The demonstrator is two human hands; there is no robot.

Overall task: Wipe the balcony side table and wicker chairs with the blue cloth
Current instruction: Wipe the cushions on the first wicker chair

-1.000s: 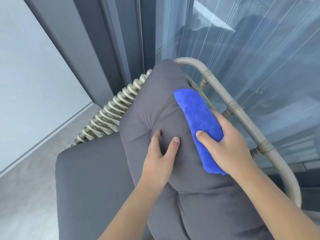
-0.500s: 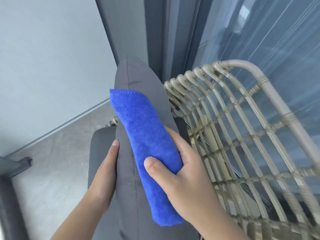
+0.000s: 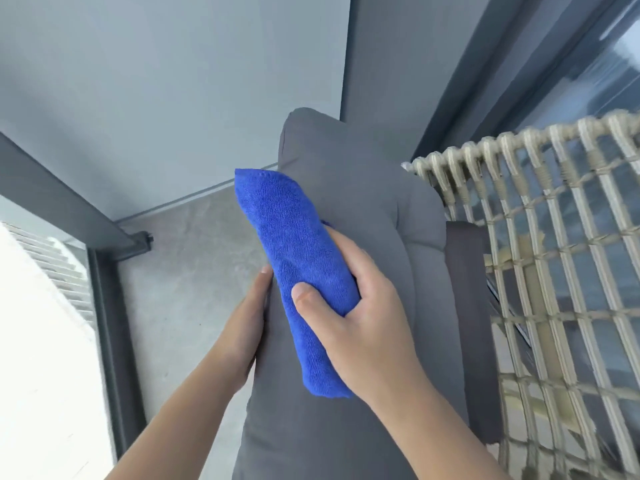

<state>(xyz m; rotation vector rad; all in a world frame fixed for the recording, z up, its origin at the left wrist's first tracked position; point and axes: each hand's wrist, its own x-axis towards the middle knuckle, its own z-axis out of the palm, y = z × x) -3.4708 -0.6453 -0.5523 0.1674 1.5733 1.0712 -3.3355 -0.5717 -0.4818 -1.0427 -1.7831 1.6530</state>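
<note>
A folded blue cloth (image 3: 298,271) lies along the face of a grey back cushion (image 3: 374,209). My right hand (image 3: 360,320) grips the cloth, thumb over its front and fingers behind it, pressing it against the cushion. At the cushion's left edge my left hand (image 3: 246,327) holds the cushion upright, only the thumb tip showing in front. The wicker chair back (image 3: 554,265) stands bare to the right, with the cushion pulled away from it. The side table is out of view.
A dark grey seat cushion edge (image 3: 467,306) shows between the back cushion and the wicker. A dark metal railing frame (image 3: 104,306) runs down the left. Grey concrete floor (image 3: 194,258) lies behind, with a pale wall (image 3: 166,98) and glass door (image 3: 588,74) beyond.
The cushion has been lifted off the chair back and turned leftward, uncovering the wicker. My left hand moved from the cushion's face to its left edge. The cloth stays in my right hand.
</note>
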